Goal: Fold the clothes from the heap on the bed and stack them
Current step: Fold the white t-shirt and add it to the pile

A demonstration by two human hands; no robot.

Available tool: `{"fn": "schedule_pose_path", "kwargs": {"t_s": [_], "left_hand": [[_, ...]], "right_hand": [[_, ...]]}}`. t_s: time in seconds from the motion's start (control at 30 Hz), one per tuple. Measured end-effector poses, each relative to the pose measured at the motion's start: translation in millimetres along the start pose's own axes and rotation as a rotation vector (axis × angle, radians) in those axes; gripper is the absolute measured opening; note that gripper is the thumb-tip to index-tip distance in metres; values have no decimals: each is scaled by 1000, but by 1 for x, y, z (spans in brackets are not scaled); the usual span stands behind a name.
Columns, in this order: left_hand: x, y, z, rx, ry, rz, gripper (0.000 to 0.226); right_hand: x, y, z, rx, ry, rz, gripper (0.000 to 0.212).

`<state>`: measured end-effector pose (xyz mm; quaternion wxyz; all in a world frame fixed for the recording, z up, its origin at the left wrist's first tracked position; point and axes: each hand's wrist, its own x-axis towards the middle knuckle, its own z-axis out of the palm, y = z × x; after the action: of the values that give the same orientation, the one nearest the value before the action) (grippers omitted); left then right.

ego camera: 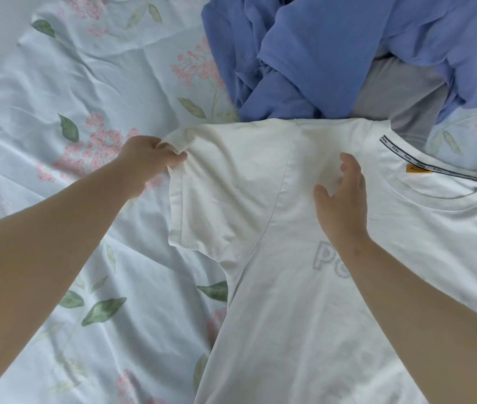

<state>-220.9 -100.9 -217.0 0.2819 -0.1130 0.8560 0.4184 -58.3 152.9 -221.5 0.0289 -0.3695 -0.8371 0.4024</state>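
White cotton, pinched: left hand grips the outer hem of the short sleeve between thumb and curled fingers, with cloth bunched at the fingertips. Forearm comes in from the lower left.

Right hand is palm down over the shoulder area, fingers spread and loosely bent, grasping nothing. Whether the fingertips press the cloth or sit just off it, I cannot tell.

Both hands are on one white T-shirt, spread flat on the bed, right of centre.
- Neck opening lies at the right, with an orange label inside and a dark printed tape along the inner collar.
- Body runs from the neck down to the near edge of the view, so the long axis slants from far right to near centre. Hem is out of view.
- Held sleeve points left.
- Pale grey lettering shows on the chest, partly hidden by the right wrist.

Bed sheet is pale blue-white with pink flower sprays and green leaves, and it is creased all over.

Heap of blue garments lies at the far side, touching the T-shirt's shoulder line. A grey garment lies under them.

Nothing of the room shows beyond the bed.
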Motion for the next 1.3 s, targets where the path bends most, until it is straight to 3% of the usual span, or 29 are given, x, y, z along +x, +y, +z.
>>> {"fn": "schedule_pose_path", "kwargs": {"t_s": [0.07, 0.1, 0.23, 0.37, 0.53, 0.7, 0.9, 1.0, 1.1, 1.2, 1.3], "left_hand": [[-5, -6, -5, -350, 61, -105, 18], [-8, -10, -6, -397, 101, -116, 21], [-40, -33, 13, -66, 51, -105, 38], [-74, -56, 34, 200, -66, -119, 23], [-81, -71, 16, -72, 94, -90, 24], [-130, -90, 38, 47, 22, -123, 47], [-237, -138, 87, 160, -200, -123, 41], [-280, -163, 103, 157, -186, -142, 25], [-312, -186, 112, 83, -169, -186, 37], [-337, -204, 110, 151, -135, -181, 41], [-357, -220, 107, 245, -109, -188, 38]], "right_hand": [[-14, 7, -1, -15, -6, 27, 63], [-20, 9, -2, -29, -13, 37, 63], [-54, 16, -2, -121, -15, 55, 63], [-95, 26, -2, -163, -33, 94, 63], [-145, 51, -15, -243, -67, 159, 64], [-200, 81, -34, -318, -132, 208, 59], [-276, 126, -63, -322, -140, 293, 50], [-318, 153, -78, -296, -135, 288, 44], [-361, 176, -93, -317, -131, 266, 38], [-402, 195, -106, -333, -103, 340, 39], [-439, 215, -112, -245, 40, 490, 40]]}}
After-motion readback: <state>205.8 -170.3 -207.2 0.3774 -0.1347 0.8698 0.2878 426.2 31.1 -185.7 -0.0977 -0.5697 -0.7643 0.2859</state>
